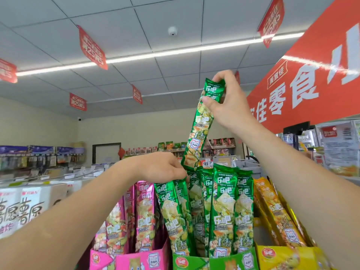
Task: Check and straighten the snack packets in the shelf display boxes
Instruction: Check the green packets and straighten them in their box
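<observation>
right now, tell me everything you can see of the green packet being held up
The lifted green packet is a long, narrow, glossy foil pouch with white characters and snack pictures. It hangs tilted, top to the right, its top end pinched by the right hand. Its lower end is above the packets standing in the green box, near the left hand; contact there is unclear.

- A small shop, a convenience store by its look.
- Printed display boxes [136,260] packed with snack packets [224,207].
- Red promo signs [91,47] hanging from the tiled ceiling [194,12].
- A long red banner [311,78] with large white characters.
- Stocked shelves [194,151] along the back wall.
</observation>
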`<state>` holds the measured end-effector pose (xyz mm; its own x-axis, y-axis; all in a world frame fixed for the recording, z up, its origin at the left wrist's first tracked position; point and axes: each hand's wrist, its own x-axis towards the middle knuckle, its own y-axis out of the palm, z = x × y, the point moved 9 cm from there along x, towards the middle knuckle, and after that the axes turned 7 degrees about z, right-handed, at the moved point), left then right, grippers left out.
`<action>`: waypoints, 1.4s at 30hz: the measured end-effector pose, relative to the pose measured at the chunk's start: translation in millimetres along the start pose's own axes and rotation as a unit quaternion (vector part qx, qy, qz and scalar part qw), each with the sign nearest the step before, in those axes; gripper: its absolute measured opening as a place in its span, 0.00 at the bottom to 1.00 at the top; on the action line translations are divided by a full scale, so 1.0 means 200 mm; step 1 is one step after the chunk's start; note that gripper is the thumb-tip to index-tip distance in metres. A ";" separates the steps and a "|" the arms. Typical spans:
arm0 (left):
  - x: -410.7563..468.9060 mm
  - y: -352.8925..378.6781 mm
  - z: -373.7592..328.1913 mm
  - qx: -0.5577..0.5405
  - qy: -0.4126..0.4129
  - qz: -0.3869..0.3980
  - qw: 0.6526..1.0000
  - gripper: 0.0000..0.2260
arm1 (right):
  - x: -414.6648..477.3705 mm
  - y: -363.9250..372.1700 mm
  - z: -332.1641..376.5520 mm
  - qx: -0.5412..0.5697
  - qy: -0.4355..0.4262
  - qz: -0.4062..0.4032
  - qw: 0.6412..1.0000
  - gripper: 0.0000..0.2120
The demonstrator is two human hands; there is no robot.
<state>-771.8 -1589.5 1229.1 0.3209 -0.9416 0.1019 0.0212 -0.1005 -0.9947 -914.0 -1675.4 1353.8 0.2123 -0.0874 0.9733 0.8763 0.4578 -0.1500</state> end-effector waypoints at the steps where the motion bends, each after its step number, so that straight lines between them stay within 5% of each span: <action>1: 0.00 -0.01 0.01 -0.002 0.001 -0.012 1.000 0.13 | 0.01 0.01 0.00 0.000 -0.001 0.007 1.000 0.16; 11: 0.00 -0.02 0.03 -0.011 -0.024 -0.045 0.999 0.18 | -0.08 0.34 -0.14 -0.095 0.054 0.245 0.963 0.21; 16: -0.01 -0.01 0.01 -0.010 -0.013 -0.039 0.999 0.15 | -0.32 0.55 -0.35 -0.241 0.156 0.456 0.842 0.34; 19: -0.02 0.00 0.00 -0.014 -0.015 -0.034 0.999 0.14 | -0.44 0.59 -0.42 -0.234 0.205 0.557 0.770 0.23; 25: -0.03 0.01 -0.01 -0.036 -0.012 -0.036 0.999 0.11 | -0.51 0.64 -0.41 -0.221 0.209 0.639 0.706 0.19; 29: 0.00 0.03 -0.03 -0.025 -0.022 -0.012 0.999 0.20 | -0.50 0.63 -0.40 -0.195 0.210 0.641 0.712 0.27; 33: 0.04 0.09 -0.03 -0.022 -0.049 0.095 0.994 0.24 | -0.50 0.59 -0.39 -0.216 0.215 0.641 0.705 0.26; 36: 0.06 0.09 -0.03 -0.029 -0.066 0.129 0.989 0.23 | -0.45 0.48 -0.30 -0.167 0.222 0.556 0.783 0.21; 38: 0.06 0.12 -0.04 -0.032 -0.053 0.158 0.985 0.22 | -0.42 0.37 -0.21 -0.076 0.240 0.492 0.833 0.27; 40: 0.06 0.13 -0.05 -0.030 -0.040 0.162 0.986 0.21 | -0.44 0.31 -0.10 -0.078 0.211 0.493 0.840 0.37; 42: 0.07 0.11 -0.06 -0.031 -0.038 0.129 0.990 0.22 | -0.51 0.32 -0.02 -0.191 0.156 0.521 0.817 0.34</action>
<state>-778.2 -1608.0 1208.6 0.3780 -0.9120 -0.1593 -0.1288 0.1186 -0.9846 -878.4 -1640.7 1245.4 0.9771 -0.0754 0.1988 0.2070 0.1227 -0.9706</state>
